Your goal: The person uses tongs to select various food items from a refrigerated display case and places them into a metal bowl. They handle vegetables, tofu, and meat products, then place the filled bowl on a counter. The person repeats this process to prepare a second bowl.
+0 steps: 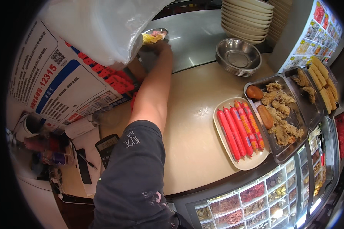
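My left arm stretches far across the beige counter. At its end, my left hand is closed at the near rim of a small metal bowl; shadow hides most of the fingers. Inside that bowl lie pale pink and yellow pieces of food. The bowl is over a grey metal surface at the back. Close beside it on the left hangs a bunch of clear plastic bags. My right hand is out of view.
Red-wrapped sausages lie on a cream plate at right, beside a tray of fried food. Behind stand stacked metal bowls and cream dishes. A calculator and phone lie left. A glass food case fronts the counter.
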A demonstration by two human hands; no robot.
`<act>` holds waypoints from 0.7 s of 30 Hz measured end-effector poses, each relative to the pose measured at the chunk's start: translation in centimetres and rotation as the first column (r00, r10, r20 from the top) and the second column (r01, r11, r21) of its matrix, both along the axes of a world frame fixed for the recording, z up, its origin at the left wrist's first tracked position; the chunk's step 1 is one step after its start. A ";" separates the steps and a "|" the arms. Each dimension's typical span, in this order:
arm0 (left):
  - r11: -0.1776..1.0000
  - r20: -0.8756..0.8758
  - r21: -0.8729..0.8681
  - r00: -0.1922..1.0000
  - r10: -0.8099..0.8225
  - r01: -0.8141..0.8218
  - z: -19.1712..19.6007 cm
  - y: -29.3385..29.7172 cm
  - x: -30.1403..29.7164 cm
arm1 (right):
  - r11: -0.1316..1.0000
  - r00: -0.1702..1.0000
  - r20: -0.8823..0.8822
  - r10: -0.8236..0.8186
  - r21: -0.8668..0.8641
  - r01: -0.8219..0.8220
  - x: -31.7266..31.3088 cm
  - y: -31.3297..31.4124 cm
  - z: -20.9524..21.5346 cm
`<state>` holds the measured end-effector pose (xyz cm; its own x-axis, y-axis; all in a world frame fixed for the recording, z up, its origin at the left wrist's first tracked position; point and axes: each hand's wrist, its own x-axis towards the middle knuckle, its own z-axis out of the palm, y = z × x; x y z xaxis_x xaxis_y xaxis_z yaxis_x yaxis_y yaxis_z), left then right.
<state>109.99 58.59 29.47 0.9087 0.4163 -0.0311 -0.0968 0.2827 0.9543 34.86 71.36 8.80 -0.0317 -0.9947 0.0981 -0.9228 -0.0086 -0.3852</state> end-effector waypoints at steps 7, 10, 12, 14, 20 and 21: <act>0.981 -0.092 0.111 0.985 -0.147 0.157 1.3 -1.4 -3.5 | 0.996 0.996 0.019 -0.090 -0.002 0.090 -1.8 2.9 0.8; 0.937 0.008 0.224 0.961 -0.276 0.267 1.2 -2.1 -4.5 | 0.991 0.991 0.025 -0.135 0.008 0.134 -2.7 4.8 1.3; 0.863 -0.072 0.305 0.914 -0.400 0.402 1.2 -4.0 -5.8 | 0.984 0.984 0.027 -0.176 0.016 0.176 -3.2 6.5 1.7; 0.700 -0.140 0.329 0.766 -0.627 0.634 1.4 -6.1 -7.4 | 0.974 0.973 0.039 -0.225 0.027 0.224 -3.7 8.1 2.1; 0.075 -0.304 0.873 0.659 -0.688 0.481 1.0 -11.1 -13.4 | 0.914 0.913 0.049 -0.404 0.057 0.402 -4.7 13.3 3.4; 0.162 -0.242 0.884 0.724 -0.646 0.439 -0.2 -11.1 -12.0 | 0.933 0.931 0.064 -0.359 0.039 0.357 -5.7 13.1 2.2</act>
